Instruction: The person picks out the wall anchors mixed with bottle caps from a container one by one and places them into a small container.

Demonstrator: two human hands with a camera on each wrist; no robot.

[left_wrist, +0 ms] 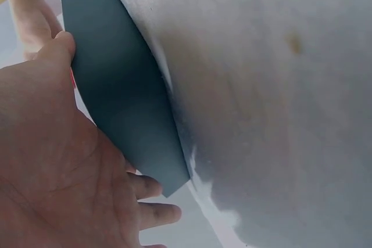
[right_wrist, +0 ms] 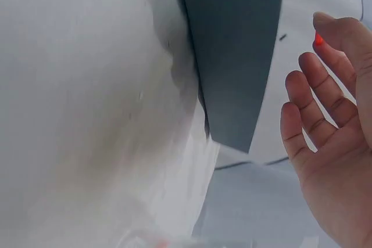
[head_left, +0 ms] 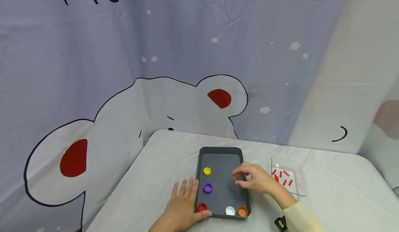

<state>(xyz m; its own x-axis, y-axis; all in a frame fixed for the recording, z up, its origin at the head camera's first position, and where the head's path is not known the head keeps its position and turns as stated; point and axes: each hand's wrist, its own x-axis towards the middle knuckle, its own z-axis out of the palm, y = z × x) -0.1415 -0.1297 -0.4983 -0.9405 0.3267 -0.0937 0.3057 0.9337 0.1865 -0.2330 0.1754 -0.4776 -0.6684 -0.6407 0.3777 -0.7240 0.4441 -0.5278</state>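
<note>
My right hand (head_left: 257,179) is over the right side of a dark grey tray (head_left: 222,164), pinching a small red stick (head_left: 235,178) between thumb and forefinger. The right wrist view shows the red stick's tip (right_wrist: 318,39) between those fingertips, the other fingers loosely bent. With fingers spread straight, my left hand (head_left: 182,209) rests against the tray's near left corner, thumb along the front rim. Inside the tray are a yellow cap (head_left: 207,171), a purple cap (head_left: 207,188), a red cap (head_left: 202,207), a white cap (head_left: 230,211) and an orange cap (head_left: 242,211).
To the tray's right stands a clear plastic box (head_left: 300,184) with several red sticks (head_left: 285,182) in it. A small black object (head_left: 281,223) lies by the right sleeve. White cloth (head_left: 162,166) covers the table, and a printed curtain (head_left: 174,44) hangs behind.
</note>
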